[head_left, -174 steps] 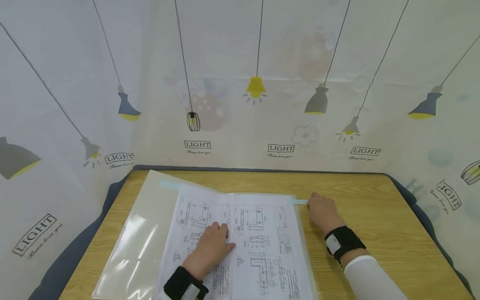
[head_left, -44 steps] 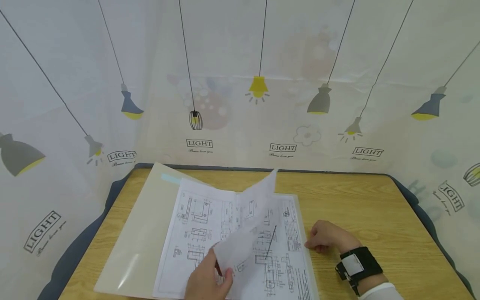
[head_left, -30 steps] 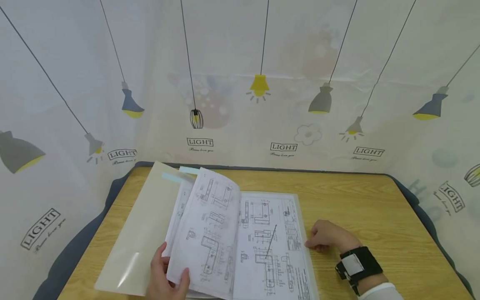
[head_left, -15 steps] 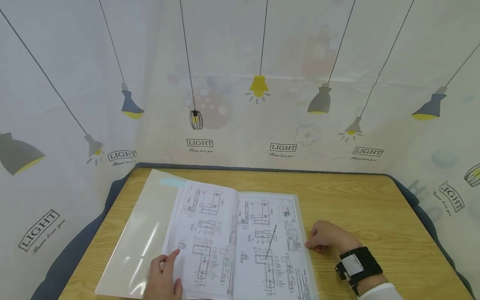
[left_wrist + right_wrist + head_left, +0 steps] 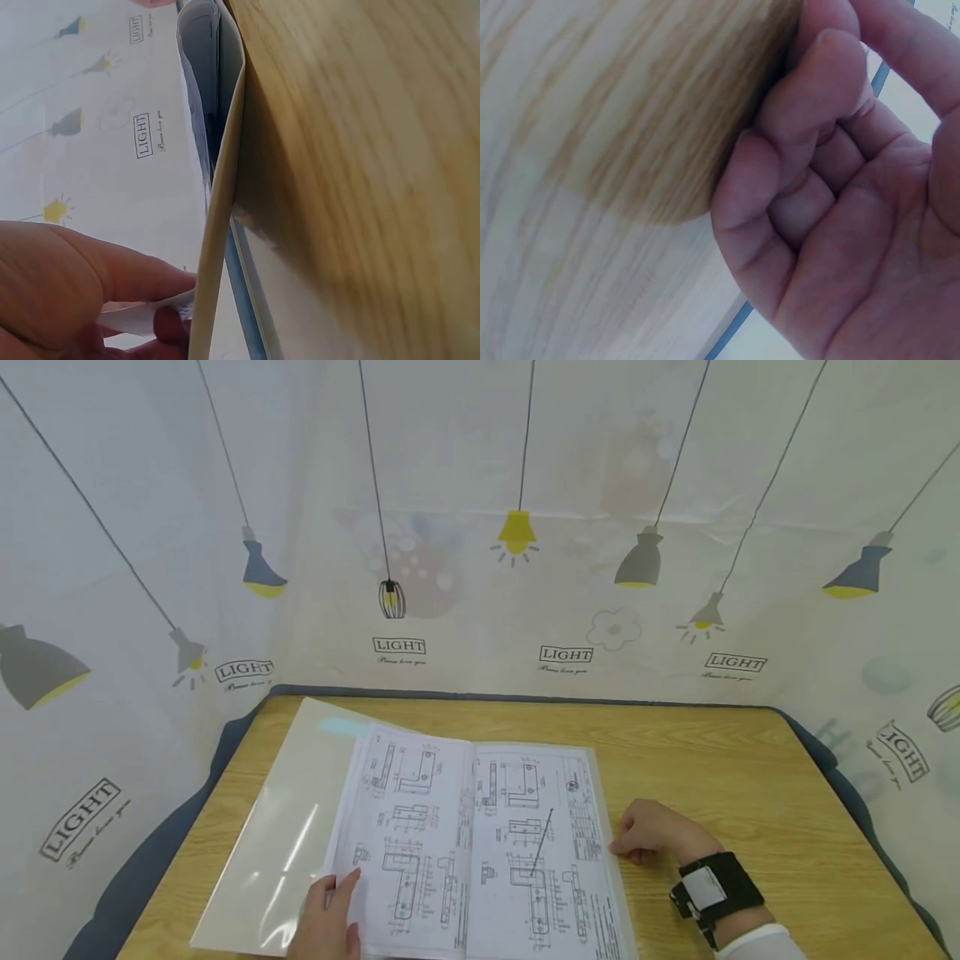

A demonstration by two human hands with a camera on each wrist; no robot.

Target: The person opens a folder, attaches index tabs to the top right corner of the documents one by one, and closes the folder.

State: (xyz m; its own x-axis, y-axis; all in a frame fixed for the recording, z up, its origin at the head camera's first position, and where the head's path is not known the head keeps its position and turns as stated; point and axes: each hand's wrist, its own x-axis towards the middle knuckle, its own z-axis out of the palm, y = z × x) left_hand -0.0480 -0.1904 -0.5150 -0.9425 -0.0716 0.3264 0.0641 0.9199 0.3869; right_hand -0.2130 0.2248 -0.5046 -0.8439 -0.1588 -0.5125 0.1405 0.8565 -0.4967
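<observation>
A folder of technical drawings (image 5: 536, 852) lies spread on the table, with its pale plastic cover (image 5: 262, 835) out to the left. The left page (image 5: 408, 827) lies nearly flat, showing an L-shaped part. On the right page (image 5: 585, 827), a thin dark diagonal line crosses similar drawings. My left hand (image 5: 326, 918) rests at the left page's lower left edge, index finger and thumb touching the paper. In the left wrist view, the thumb (image 5: 142, 270) lies over the folder's edge. My right hand (image 5: 660, 831) rests loosely curled on the table, fingertips right at the folder's right edge.
The wood-grain table (image 5: 757, 785) extends to the right of the folder. A light blue tab (image 5: 341, 725) shows near the cover's top. Behind stands a pale curtain (image 5: 465, 468) printed with hanging lamps.
My left hand has turned a page from right to left, laid it down and stayed at its lower left edge. My right hand has come down from the upper right corner beside the blue tab.
</observation>
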